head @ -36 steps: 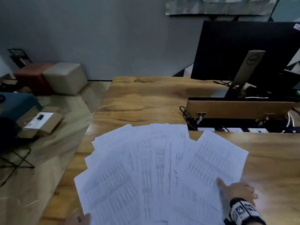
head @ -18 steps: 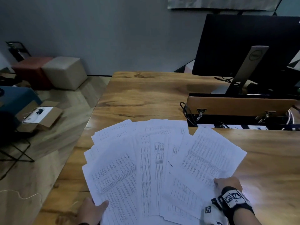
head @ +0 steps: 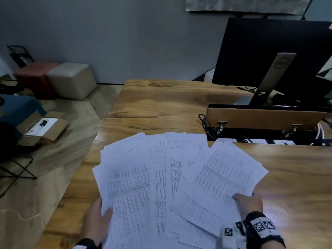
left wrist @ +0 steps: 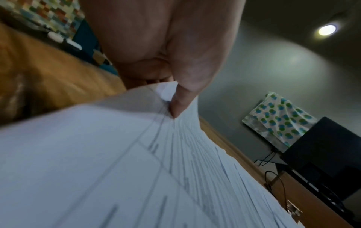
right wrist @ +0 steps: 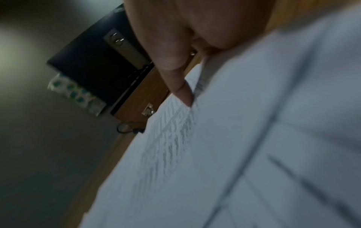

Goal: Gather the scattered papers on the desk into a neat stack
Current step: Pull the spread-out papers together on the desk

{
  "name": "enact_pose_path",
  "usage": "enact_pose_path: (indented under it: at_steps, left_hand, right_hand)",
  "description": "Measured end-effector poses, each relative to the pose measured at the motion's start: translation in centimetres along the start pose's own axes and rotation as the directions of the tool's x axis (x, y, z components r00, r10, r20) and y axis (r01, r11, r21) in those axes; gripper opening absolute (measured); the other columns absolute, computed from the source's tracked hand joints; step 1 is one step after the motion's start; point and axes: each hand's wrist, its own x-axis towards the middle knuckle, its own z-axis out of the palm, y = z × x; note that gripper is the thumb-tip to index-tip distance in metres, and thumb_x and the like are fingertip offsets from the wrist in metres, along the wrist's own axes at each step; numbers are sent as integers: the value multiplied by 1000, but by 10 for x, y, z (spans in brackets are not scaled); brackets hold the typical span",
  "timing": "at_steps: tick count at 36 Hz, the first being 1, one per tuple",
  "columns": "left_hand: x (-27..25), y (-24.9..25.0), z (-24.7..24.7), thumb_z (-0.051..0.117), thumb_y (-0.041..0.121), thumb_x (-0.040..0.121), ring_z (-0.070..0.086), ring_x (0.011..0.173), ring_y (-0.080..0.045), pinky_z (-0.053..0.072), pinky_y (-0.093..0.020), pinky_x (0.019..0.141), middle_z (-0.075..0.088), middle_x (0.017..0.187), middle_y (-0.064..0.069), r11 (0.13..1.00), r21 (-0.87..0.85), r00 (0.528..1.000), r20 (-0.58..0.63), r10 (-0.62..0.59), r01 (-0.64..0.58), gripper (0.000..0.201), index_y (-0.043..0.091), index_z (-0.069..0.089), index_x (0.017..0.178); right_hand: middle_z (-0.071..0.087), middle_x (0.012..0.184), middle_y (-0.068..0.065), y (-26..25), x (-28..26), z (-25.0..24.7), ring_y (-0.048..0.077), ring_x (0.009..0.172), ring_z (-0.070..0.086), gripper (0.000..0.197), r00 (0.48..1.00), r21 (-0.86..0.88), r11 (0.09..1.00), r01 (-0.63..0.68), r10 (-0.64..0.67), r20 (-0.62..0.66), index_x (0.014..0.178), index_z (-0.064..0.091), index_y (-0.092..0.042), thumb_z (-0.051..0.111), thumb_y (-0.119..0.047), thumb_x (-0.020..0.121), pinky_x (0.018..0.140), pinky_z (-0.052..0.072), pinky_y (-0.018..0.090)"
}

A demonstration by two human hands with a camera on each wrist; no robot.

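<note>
Papers: papers [head: 167, 178] lay fanned across the near edge of the desk [head: 161, 105], overlapping, not yet squared.
Left hand: your left hand [head: 97, 221] pinched the fan's left edge, thumb [left wrist: 181, 98] on top and fingers beneath, likely so you could sweep that side inward.
Right hand: your right hand [head: 248, 202] gripped the right sheets' lower edge, thumb [right wrist: 175, 77] pressing the print; the fingers underneath were hidden.
Purpose: you held both outer edges, probably to close the fan.
Change: half a second earlier your left hand sat lower, and the fan looked slightly wider.
Background: monitor [head: 273, 56] stood well apart.
</note>
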Motion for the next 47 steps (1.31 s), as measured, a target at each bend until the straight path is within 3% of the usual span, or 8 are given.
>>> enact_pose_path:
  at_steps: [14,21,26,29,32,39,44,47]
  left_hand:
    - [-4,75,-55,57,13,95,72,81,-19,56,-35,63,74,90,3,920,-258,954,-33,297,-295,22,34,63,95]
    - [4,93,-39,54,5,96,73,85,-21,59,-39,68,73,97,-2,836,-521,967,68,244,-174,21,21,62,107]
    - [22,82,-1,57,-4,92,70,96,-28,55,-46,88,75,108,-10,809,-580,947,193,255,-100,26,16,65,107]
    - [29,72,22,72,17,82,70,105,-29,55,-46,89,74,113,-7,833,-552,922,297,250,-48,34,16,66,116]
    - [34,66,38,64,14,91,70,102,-24,57,-34,79,74,113,-6,856,-517,928,329,177,19,20,20,69,110]
    - [36,49,47,60,14,90,67,110,-34,48,-57,100,71,120,-13,820,-537,906,419,56,198,31,22,68,120]
    - [27,55,45,46,57,94,70,105,-27,51,-46,97,76,108,-5,781,-564,913,408,-19,268,50,20,73,111]
    - [31,54,45,68,40,87,69,107,-19,53,-38,94,74,116,0,852,-497,912,406,61,165,39,22,65,122]
  right_hand:
    - [76,108,22,-24,-13,-44,41,97,73,19,873,283,954,103,-223,433,113,65,-4,55,-3,97,98,51,59]
    - [78,103,22,-49,-47,-40,35,85,77,29,708,407,912,41,-314,633,113,64,-2,60,-2,84,65,65,42]
    - [76,109,24,-54,-68,-7,38,95,75,25,612,275,956,103,-279,740,116,64,2,55,-2,94,80,63,46]
    - [76,113,21,-48,-71,19,38,102,73,27,569,158,972,176,-231,789,120,65,2,58,-6,95,91,57,49]
    - [76,113,20,-38,-70,40,38,104,73,26,575,80,972,219,-195,795,121,66,0,59,-7,96,98,54,55]
    - [77,113,15,-17,-64,64,35,103,73,25,627,35,981,189,-148,764,120,65,-9,62,-12,96,97,54,56]
    - [75,114,10,-12,-72,75,30,103,73,24,655,50,966,254,-210,726,119,64,-14,58,-7,97,95,56,51]
    - [74,114,4,-11,-81,81,25,104,71,24,648,49,940,337,-270,712,119,63,-19,58,-10,96,95,56,48]
